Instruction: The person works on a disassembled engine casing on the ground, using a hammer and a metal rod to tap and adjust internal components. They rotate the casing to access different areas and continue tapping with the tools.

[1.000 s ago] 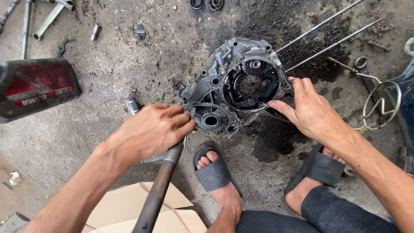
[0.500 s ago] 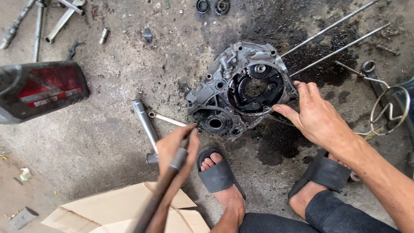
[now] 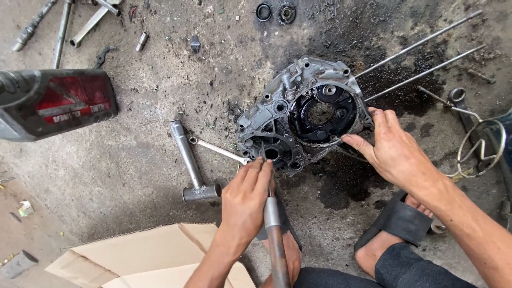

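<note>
Engine case point(image 3: 304, 117) lies on oily concrete floor point(image 3: 160, 160) ahead of the sandalled feet; left hand point(image 3: 245, 205) clamped on a metal tool point(image 3: 276, 240), tip at the case's lower bore, right hand point(image 3: 392, 146) open, fingers resting on case rim.

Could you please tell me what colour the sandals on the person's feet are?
The sandals are dark grey, seen in the head view.

Repair workshop — oil-stained concrete floor point(image 3: 160, 160), scattered tools point(image 3: 192, 162).
</note>
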